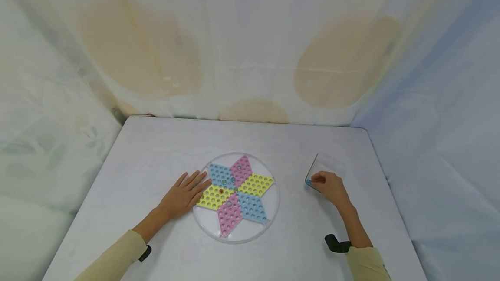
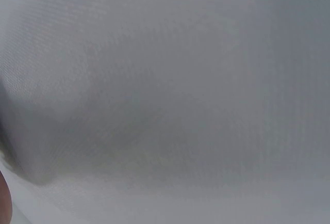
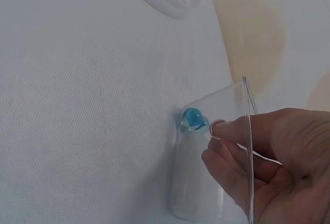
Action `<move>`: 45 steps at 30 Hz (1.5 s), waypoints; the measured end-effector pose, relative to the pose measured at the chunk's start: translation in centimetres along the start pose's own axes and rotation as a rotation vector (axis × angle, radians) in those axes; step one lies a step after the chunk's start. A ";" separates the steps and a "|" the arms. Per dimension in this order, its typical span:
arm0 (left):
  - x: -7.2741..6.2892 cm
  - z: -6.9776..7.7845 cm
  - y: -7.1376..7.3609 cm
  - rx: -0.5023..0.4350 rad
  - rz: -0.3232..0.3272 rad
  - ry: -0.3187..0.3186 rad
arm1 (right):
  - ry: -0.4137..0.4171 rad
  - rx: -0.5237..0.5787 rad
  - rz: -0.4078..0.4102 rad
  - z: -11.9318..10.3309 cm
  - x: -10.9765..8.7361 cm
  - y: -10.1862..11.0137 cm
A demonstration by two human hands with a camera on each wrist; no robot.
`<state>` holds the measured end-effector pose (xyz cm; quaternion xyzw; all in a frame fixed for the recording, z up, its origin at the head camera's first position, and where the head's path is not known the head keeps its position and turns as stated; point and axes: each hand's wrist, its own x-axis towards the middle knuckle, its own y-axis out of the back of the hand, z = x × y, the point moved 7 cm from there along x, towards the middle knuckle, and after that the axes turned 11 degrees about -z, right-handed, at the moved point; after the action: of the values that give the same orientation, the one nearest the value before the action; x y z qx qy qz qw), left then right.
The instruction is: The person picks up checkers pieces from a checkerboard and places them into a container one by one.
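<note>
A round, clear-rimmed Chinese checkers board (image 1: 202, 225) with a pink, yellow and blue star lies on the table, several glass marbles in its holes. My left hand (image 1: 180, 198) lies flat, fingers spread, its fingertips over the board's left edge; in the left wrist view only a sliver of skin shows. At the right, my right hand (image 3: 273, 157) reaches into a clear open box (image 3: 196, 193). Its thumb and fingers pinch a small glassy marble (image 3: 212, 129), mostly hidden by the thumb. Just beyond the fingertips, blue marbles (image 3: 193, 116) sit in the box's corner.
The white-covered table (image 1: 164, 142) meets a patterned curtain (image 1: 250, 55) along its back edge. More cloth hangs at the left and right sides. Bare tabletop separates the board from the clear box.
</note>
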<state>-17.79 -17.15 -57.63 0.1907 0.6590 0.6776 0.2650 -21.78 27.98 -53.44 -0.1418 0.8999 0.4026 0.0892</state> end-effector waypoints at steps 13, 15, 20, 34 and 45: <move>0.0 -0.1 -0.2 0.001 0.006 0.002 | -0.081 -0.031 -0.013 -0.4 0.0 -0.2; 0.0 -0.1 -0.2 0.002 0.002 0.004 | -0.082 -0.031 -0.011 -0.5 0.0 -0.2; 0.0 0.0 -0.1 0.011 0.006 -0.001 | -0.079 -0.034 -0.005 -0.6 0.0 -0.1; -0.1 0.0 0.1 0.028 0.011 -0.005 | -0.100 -0.059 -0.024 -0.3 0.5 -0.3; 0.0 0.0 -0.2 0.002 0.004 0.004 | -0.101 -0.052 -0.033 -0.2 0.6 -0.4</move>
<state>-17.80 -17.17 -57.82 0.1911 0.6596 0.6780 0.2622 -22.23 27.47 -53.76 -0.1385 0.8810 0.4309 0.1377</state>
